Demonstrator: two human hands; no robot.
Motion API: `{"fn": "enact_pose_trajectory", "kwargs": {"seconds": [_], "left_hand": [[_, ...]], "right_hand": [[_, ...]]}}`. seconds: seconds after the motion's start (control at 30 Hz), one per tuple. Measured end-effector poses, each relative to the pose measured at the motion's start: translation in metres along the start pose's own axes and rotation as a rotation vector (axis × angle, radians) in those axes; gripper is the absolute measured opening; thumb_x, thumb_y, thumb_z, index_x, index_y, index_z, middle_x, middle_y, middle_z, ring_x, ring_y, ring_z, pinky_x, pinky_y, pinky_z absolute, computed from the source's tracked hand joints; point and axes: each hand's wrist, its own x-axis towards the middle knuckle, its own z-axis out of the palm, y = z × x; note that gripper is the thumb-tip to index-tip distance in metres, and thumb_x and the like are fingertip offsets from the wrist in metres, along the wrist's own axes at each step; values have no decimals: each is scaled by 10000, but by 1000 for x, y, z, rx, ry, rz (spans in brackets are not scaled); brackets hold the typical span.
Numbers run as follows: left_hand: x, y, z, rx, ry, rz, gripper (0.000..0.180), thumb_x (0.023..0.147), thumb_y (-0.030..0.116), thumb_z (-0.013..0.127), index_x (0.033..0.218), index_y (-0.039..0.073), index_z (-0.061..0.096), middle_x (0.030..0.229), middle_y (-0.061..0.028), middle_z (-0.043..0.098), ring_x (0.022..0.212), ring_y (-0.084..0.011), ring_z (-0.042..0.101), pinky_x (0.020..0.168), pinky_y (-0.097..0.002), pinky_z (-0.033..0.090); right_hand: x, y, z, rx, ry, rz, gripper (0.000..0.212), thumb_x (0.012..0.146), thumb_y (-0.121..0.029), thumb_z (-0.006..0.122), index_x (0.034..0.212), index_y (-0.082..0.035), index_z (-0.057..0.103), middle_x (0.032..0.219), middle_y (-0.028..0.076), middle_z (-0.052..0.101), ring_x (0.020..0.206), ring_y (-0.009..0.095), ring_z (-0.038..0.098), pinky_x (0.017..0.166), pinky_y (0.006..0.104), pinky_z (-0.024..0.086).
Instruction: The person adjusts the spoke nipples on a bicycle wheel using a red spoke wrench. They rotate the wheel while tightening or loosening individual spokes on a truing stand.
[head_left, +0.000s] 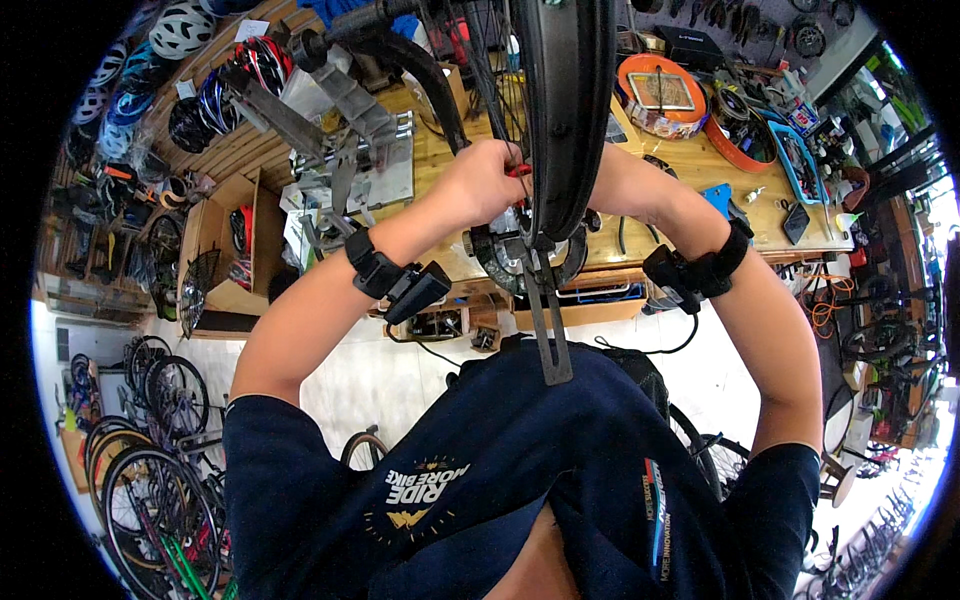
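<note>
A bicycle wheel stands upright in front of me, its black tire (568,110) edge-on, in a metal truing stand (545,330). Thin spokes (492,60) show on the wheel's left side. My left hand (490,182) is closed beside the rim, its fingers at the spokes. From its fingertips pokes a small red spoke wrench (518,170), mostly covered. On the other side of the tire is my right hand (618,180); the tire hides its fingers, so its grip cannot be made out. Both wrists carry black strapped devices.
Behind the wheel runs a wooden workbench (450,235). On its right lie an orange round tray (690,125), a blue tray of tools (797,160) and a blue item (717,198). A metal fixture (385,165) and cardboard box (215,235) stand left. Bicycles (150,490) line the lower left.
</note>
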Motion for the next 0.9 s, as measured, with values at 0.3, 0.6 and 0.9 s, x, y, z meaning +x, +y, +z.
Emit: {"fn": "enact_pose_trajectory", "kwargs": {"seconds": [0.3,0.6,0.9], "left_hand": [[-6,29,-2,237,-79,-73,477,872,440,617,804,-28,678,743,-259,636,755,-442,629,701,-461,505],[-5,0,6,67,-19,-19,416,848,368,667,782,-43,679,636,-199,613,603,-324,624,599,-407,495],[-23,21,-45,-195,-153,0,323,908,224,668,1093,-35,615,922,-106,672,828,-160,630,732,-295,506]], "right_hand": [[0,4,-10,-7,-3,65,337,922,-275,641,1043,40,642,830,76,667,681,127,643,567,250,513],[1,5,-4,-29,61,-27,329,927,-291,637,1000,27,674,796,59,674,660,121,635,561,253,510],[20,26,1,-219,60,-228,326,888,-289,686,867,36,681,681,86,657,528,139,607,519,274,501]]}}
